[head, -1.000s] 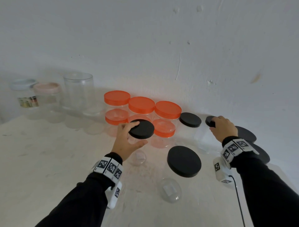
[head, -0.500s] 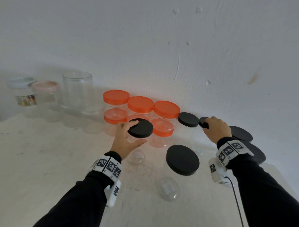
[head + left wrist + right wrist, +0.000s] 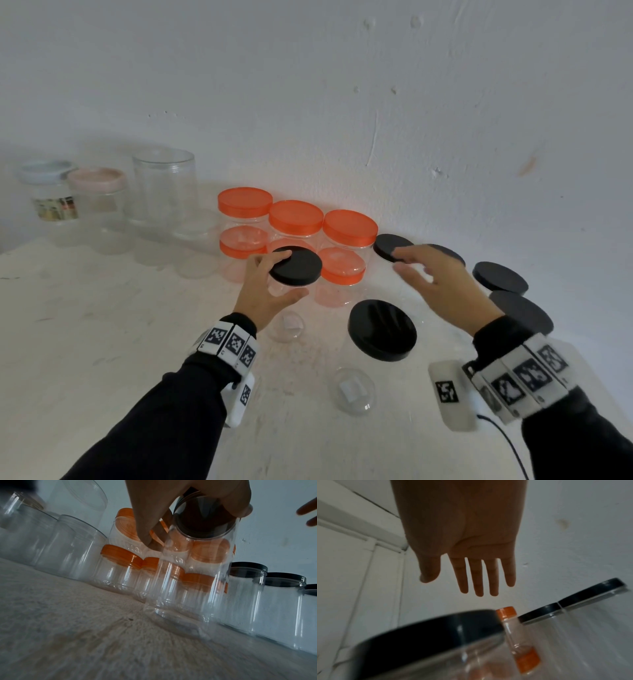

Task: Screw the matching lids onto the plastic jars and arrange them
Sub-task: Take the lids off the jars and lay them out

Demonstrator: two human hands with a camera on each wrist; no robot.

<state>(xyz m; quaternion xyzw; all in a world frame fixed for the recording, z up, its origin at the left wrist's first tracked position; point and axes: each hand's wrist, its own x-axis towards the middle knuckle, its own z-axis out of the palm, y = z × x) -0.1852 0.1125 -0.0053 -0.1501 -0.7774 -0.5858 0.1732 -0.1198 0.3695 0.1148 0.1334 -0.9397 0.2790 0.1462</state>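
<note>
At table centre: my left hand (image 3: 262,294) grips the black lid (image 3: 297,266) on its jar (image 3: 192,577);
Right hand (image 3: 442,281): I see its fingers spread, empty

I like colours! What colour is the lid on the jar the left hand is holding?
Black. The lid under the left hand shows best in the head view.

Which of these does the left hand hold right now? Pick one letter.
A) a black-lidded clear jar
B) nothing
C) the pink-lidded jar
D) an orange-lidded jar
A: the left hand has its fingers and thumb curled round the black lid of a clear jar, as the left wrist view confirms.
</note>
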